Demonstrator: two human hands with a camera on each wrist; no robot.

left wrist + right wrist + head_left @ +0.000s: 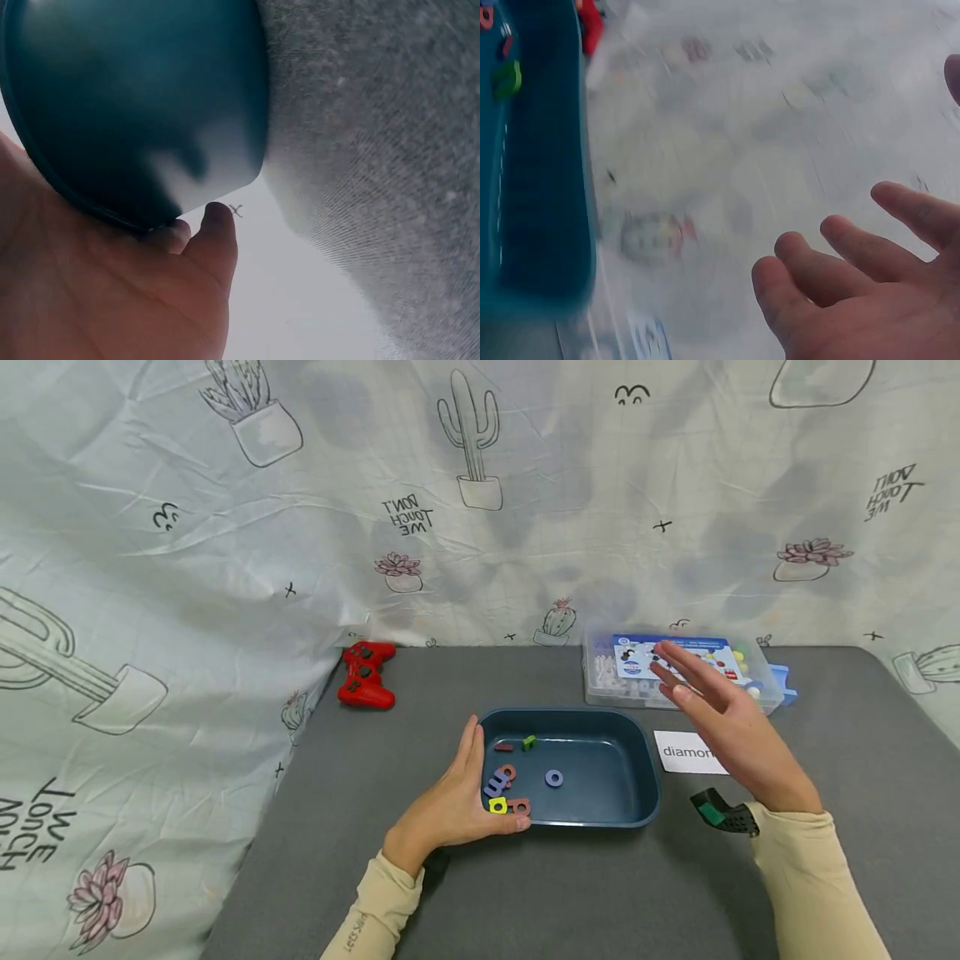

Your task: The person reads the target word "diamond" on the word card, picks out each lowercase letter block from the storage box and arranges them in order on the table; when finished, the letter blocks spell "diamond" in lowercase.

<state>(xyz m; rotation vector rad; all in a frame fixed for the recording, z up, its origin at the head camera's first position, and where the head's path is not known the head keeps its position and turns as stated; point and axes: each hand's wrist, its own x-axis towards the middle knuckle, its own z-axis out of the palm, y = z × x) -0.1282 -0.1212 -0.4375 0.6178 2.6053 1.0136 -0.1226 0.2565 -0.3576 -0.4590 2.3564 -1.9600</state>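
Observation:
A dark blue tray [600, 823] sits on the grey table, holding several small letter-like pieces. Yellow [498, 806] and reddish-brown pieces [519, 807] are at its front left corner. Purple pieces [496, 783], a purple ring [554, 778] and a green piece [529, 742] lie farther in. My left hand [450, 800] rests around the tray's left front corner, straight fingers along the left side and thumb at the front rim. My right hand [738, 735] is raised with spread fingers, holding nothing. It overlaps a white card [686, 753] printed "diamon", the word's end hidden.
Behind the right hand stands a clear plastic box [603, 681] with a blue label, and a light blue item [783, 683] beside it. A red game controller [366, 675] lies at the back left. A patterned cloth [480, 560] hangs behind the table.

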